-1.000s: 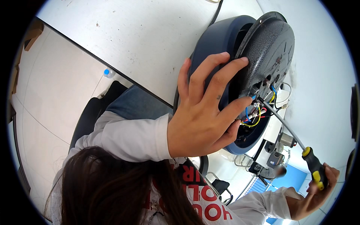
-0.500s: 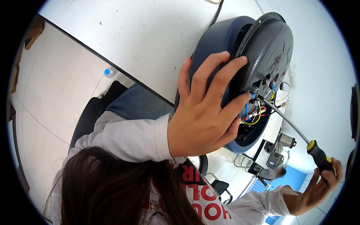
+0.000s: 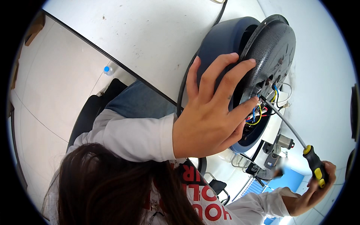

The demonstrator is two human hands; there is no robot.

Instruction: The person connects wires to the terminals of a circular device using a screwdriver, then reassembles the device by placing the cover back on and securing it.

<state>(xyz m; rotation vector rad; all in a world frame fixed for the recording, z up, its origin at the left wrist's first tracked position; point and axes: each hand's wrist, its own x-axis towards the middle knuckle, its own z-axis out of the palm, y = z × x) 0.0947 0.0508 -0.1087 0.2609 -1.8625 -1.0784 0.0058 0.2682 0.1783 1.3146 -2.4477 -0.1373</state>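
My left hand (image 3: 210, 107) grips the lower edge of a black round base plate (image 3: 270, 56), its fingers spread and their tips on the textured surface. The plate is tilted against a dark blue, round appliance housing (image 3: 225, 41), with a gap between them. Blue, yellow, red and white wires (image 3: 258, 114) come out by my left thumb and index finger. In my right hand (image 3: 323, 182) is a screwdriver (image 3: 287, 122) with a black and yellow handle. Its tip meets the plate near the wires, beside my left index finger; the exact contact is hidden.
The appliance stands on a white table (image 3: 142, 41) with a dark edge. A black cable (image 3: 182, 88) runs behind the housing. A bottle with a blue cap (image 3: 108, 70) is on the floor. Another person (image 3: 265, 172) is in the background, near chairs and equipment.
The screwdriver's handle has turned in my right hand, showing more of its yellow part, and that hand has moved slightly left. My left hand keeps its place on the plate.
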